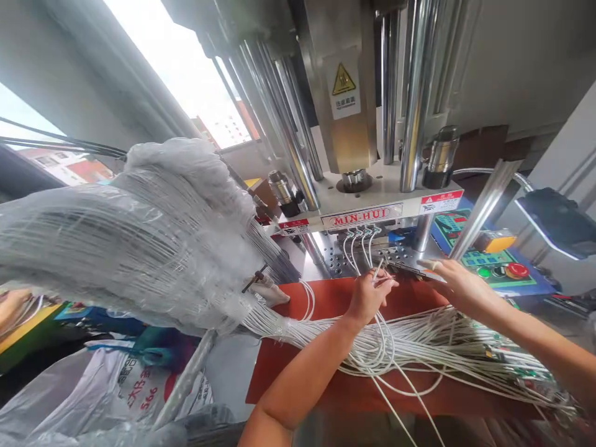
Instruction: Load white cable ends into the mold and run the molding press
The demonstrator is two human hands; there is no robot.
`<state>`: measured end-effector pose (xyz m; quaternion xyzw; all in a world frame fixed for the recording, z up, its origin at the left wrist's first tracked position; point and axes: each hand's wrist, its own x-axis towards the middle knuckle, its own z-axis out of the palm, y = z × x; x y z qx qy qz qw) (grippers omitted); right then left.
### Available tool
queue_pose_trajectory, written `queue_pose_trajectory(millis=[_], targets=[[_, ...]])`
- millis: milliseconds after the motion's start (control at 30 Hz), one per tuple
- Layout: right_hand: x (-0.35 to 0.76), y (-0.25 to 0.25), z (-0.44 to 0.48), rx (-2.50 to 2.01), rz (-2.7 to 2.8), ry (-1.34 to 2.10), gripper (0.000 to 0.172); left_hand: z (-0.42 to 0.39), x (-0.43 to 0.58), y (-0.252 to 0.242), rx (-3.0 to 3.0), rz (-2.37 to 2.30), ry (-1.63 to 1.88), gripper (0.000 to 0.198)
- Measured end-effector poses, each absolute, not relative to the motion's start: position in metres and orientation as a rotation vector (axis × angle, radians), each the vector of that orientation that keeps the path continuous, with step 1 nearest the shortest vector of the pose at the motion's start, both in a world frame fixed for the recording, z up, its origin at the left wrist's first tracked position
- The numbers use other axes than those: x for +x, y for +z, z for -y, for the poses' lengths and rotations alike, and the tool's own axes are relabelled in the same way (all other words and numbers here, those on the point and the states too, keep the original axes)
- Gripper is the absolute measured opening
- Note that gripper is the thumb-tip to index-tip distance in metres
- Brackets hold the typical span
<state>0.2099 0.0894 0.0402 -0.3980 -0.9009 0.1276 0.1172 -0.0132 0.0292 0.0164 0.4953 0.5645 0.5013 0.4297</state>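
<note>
My left hand [370, 295] is closed on white cables [382, 329] in front of the press, its fingers pinched near their ends. To the right, my right hand [459, 282] grips a long, thin metal tool [407, 268] that points left toward the cable ends; its exact kind is unclear. Beneath my arms, a thick bundle of white cables [419, 344] lies across a red-brown board [330, 298]. Several cables with bare-looking ends hang at the lower tooling [361, 233] of the press. Small green parts [526, 360] sit on the bundle's right end.
The MIN-HUI press [363, 214] stands ahead with steel columns. A plastic-wrapped cable bundle [162, 230] hangs at left. A control panel [498, 261] with a red button [516, 270] is at right, near a dark lamp [559, 220]. Another person's hand [13, 307] shows at far left.
</note>
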Motion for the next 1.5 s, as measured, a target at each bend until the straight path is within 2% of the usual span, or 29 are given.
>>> queue_pose_trajectory(millis=[100, 200, 300, 433, 500, 600, 767, 967, 1100, 1267, 1500], targets=[[0.198, 0.025, -0.127, -1.268, 2.839, 0.150, 0.028, -0.030, -0.012, 0.013, 1.144, -1.393, 1.251, 0.016], [0.186, 0.020, -0.144, -1.222, 2.934, 0.251, 0.029, -0.029, -0.015, 0.012, 1.060, -1.371, 1.199, 0.019], [0.184, 0.037, -0.141, -1.286, 2.917, 0.627, 0.024, -0.026, -0.018, 0.014, 0.956, -1.296, 1.129, 0.026], [0.190, 0.057, -0.120, -1.337, 2.671, 1.354, 0.019, -0.021, -0.013, 0.018, 0.747, -1.139, 0.980, 0.029], [0.193, 0.052, -0.106, -1.282, 2.540, 1.452, 0.019, -0.019, -0.006, 0.020, 0.647, -1.092, 0.850, 0.029], [0.195, 0.035, -0.086, -1.294, 2.475, 1.248, 0.017, -0.016, 0.005, 0.022, 0.566, -1.099, 0.726, 0.026], [0.193, 0.023, -0.068, -1.402, 2.454, 1.003, 0.020, -0.017, 0.015, 0.022, 0.548, -1.147, 0.726, 0.019], [0.189, 0.028, -0.066, -1.495, 2.551, 0.842, 0.040, -0.022, 0.022, 0.021, 0.542, -1.165, 0.763, 0.015], [0.187, 0.029, -0.063, -1.549, 2.617, 0.759, 0.033, -0.022, 0.024, 0.024, 0.561, -1.183, 0.752, 0.013], [0.181, 0.033, -0.057, -1.561, 2.640, 0.660, 0.051, -0.021, 0.028, 0.026, 0.480, -1.209, 0.828, 0.015], [0.176, 0.034, -0.055, -1.569, 2.669, 0.648, 0.054, -0.021, 0.034, 0.024, 0.383, -1.323, 0.884, 0.013]])
